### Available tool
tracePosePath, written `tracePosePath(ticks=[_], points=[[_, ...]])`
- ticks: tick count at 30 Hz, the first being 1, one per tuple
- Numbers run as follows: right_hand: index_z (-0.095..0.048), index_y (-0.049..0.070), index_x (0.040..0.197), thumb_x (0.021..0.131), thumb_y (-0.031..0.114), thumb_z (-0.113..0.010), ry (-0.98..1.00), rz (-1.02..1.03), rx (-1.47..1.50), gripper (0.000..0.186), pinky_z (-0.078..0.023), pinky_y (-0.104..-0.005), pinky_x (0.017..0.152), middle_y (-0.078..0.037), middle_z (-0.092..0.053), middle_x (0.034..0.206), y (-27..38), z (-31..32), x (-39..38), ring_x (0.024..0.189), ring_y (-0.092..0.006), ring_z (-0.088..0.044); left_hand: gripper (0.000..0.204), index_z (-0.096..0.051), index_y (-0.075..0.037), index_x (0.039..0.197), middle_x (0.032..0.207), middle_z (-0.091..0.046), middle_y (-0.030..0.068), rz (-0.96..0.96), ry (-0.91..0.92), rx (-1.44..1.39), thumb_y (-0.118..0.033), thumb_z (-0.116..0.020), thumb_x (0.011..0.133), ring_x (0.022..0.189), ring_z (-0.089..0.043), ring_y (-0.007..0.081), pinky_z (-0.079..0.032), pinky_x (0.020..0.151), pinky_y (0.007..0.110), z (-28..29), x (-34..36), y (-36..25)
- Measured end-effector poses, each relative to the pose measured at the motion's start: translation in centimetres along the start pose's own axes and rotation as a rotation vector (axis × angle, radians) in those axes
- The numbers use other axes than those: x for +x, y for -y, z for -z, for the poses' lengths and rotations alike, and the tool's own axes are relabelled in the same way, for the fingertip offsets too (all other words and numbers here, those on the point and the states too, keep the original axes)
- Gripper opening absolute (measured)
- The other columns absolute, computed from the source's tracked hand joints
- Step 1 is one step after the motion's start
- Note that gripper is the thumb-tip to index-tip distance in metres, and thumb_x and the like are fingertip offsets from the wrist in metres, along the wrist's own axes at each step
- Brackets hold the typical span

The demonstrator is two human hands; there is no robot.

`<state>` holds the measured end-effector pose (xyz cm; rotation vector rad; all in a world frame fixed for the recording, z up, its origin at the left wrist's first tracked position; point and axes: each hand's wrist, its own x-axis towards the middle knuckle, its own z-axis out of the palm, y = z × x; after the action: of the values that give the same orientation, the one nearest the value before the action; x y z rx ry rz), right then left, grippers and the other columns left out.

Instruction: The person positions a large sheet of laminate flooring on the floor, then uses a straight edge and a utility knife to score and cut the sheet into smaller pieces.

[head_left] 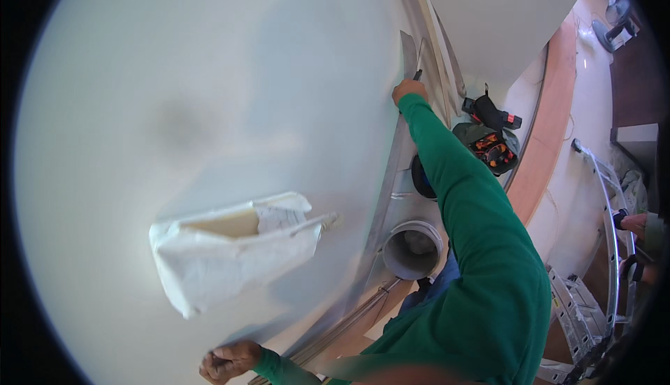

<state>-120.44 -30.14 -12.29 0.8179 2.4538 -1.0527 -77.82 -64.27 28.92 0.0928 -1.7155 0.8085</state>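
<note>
Along pale surface, apparently gripping slim tool in right hand, with left hand curled inward; impossible to tell finished from unfinished.

Left hand below packet; right hand well above and right of packet; long strips just right of right hand; bucket between packet and right sleeve; tool bag right of right sleeve, tools inside; plank right of bag; ladder far right

top: plain green | sleeves: full-length, green, softly creased | hands: bare | legwear: blue, partly hidden
</note>
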Motion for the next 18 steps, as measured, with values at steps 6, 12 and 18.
tracePosePath(ticks=[6,12,18], points=[[-0.075,-0.005,0.103,0.093,0.032,-0.054,-0.115,0.198,-0.002,0.044,-0.056,-0.0469,0.095,-0.029,-0.072,0.106,2.2,5.8,-8.6,0.104,-0.0415,-0.07,0.018,-0.061,0.002,0.102,0.124,-0.04,0.0159,0.169,-0.021,-0.275,-0.015,-0.06,0.1,0.099,-0.049,0.0236,-0.047,0.085,0.038,0.0,-2.0,0.5],[-0.076,-0.001,0.103,0.092,0.032,-0.057,-0.169,0.326,-0.057,0.04,-0.055,-0.0471,0.096,-0.025,-0.073,0.11,4.3,11.9,-19.3,0.104,-0.0425,-0.069,0.011,-0.069,0.001,0.094,0.118,-0.045,0.0147,0.253,-0.05,-0.409,-0.008,-0.067,0.09,0.097,-0.052,0.0233,-0.05,0.073,0.035,0.8,-1.7,0.3],[-0.076,-0.001,0.099,0.09,0.04,-0.053,-0.352,0.429,-0.08,0.048,-0.055,-0.0494,0.092,-0.026,-0.073,0.102,4.8,17.8,-24.7,0.098,-0.045,-0.07,0.009,-0.073,-0.008,0.088,0.095,-0.061,0.0103,0.12,-0.068,-0.466,-0.008,-0.072,0.079,0.08,-0.059,0.0242,-0.049,0.062,0.031,1.9,0.5,1.9]])
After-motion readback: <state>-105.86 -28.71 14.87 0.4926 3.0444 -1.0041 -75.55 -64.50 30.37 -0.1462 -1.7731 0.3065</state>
